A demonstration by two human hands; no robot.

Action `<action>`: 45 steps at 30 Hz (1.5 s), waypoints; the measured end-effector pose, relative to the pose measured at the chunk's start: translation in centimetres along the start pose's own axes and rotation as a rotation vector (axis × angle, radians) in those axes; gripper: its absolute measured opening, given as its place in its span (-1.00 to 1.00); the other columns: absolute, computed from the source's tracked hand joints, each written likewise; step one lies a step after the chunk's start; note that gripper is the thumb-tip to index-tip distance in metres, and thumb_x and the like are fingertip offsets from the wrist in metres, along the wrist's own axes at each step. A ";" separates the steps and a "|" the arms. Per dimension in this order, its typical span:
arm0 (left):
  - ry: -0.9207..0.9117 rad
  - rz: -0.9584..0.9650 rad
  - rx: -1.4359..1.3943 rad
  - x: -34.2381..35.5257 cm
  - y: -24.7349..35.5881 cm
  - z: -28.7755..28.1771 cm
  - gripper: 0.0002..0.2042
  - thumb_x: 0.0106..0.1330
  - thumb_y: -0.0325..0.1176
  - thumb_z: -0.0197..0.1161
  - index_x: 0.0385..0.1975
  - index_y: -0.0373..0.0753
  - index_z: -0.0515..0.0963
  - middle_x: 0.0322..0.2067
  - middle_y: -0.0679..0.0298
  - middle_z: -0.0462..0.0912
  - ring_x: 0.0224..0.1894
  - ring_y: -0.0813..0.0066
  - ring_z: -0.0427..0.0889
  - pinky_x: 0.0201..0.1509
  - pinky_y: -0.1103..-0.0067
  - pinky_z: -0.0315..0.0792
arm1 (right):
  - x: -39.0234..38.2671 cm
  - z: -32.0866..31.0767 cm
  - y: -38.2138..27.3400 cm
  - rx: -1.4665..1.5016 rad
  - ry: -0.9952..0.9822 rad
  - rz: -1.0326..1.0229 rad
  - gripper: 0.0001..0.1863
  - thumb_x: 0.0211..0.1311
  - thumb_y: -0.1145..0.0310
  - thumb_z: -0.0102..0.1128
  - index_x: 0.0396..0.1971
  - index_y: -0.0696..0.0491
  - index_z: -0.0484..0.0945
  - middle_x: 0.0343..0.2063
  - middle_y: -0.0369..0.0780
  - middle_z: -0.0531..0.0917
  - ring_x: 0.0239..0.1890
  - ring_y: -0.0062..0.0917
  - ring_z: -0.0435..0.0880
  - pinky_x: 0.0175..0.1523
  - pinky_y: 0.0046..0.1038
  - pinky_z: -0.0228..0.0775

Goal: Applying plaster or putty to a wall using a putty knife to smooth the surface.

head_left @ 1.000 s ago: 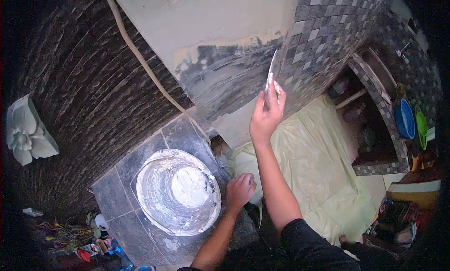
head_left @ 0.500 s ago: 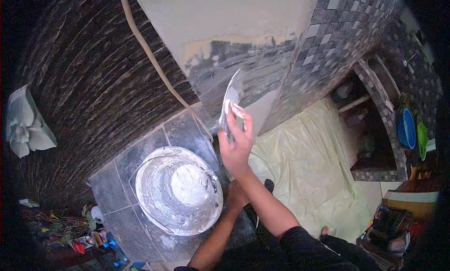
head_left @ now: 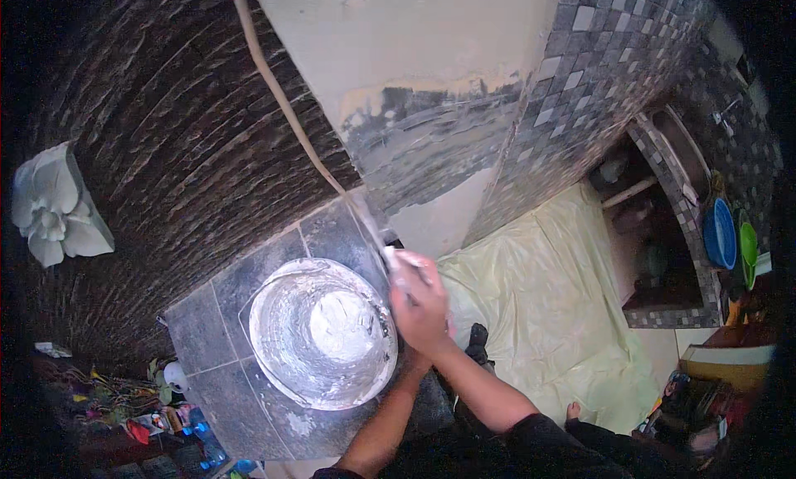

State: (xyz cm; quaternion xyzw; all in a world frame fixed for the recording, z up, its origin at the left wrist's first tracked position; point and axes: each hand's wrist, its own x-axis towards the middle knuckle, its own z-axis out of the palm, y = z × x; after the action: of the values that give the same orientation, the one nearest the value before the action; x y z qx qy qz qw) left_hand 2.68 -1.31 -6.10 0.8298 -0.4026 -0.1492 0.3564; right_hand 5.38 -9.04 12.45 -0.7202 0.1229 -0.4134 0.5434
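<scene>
My right hand (head_left: pixel 423 309) is closed around a putty knife, beside the right rim of the bucket; putty whitens its fingertips. The blade is blurred and almost edge-on now, so little of it shows. Below and behind that hand, my left hand (head_left: pixel 414 364) is mostly hidden; its fingers do not show. The bucket (head_left: pixel 278 346) has putty smeared over its inner wall, and white putty (head_left: pixel 342 325) lies at its bottom. Ahead is a wall panel (head_left: pixel 439 147), grey and streaked low down, pale above.
The bucket stands on a dark tiled ledge (head_left: pixel 207 338). A beige pipe (head_left: pixel 282 97) runs down the dark ridged wall (head_left: pixel 166 147), which bears a white flower relief (head_left: pixel 58 209). Pale plastic sheeting (head_left: pixel 547 305) covers the floor at right. Blue and green basins (head_left: pixel 720 234) hang farther right.
My right hand has come down and back with the putty knife, from in front of the panel to beside the bucket. The view has shifted slightly.
</scene>
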 end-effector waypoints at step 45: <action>0.103 0.040 0.085 0.9 3.5 -2.7 -0.76 0.13 -0.25 0.22 -0.33 -0.29 0.55 -0.38 0.13 0.63 -0.26 0.19 0.63 -0.15 0.31 0.51 | 3.4 -0.4 4.7 0.005 0.021 0.292 -0.77 0.32 0.47 0.15 -0.09 0.27 0.53 -0.26 -0.22 0.62 -0.18 -0.59 0.54 -0.03 -0.55 0.37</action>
State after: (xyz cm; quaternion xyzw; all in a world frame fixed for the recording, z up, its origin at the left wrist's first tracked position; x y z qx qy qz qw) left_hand 2.76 -2.24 -1.70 0.8427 -0.4062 -0.0819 0.3438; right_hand 8.48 -13.23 9.90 -0.6891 0.2310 -0.3376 0.5982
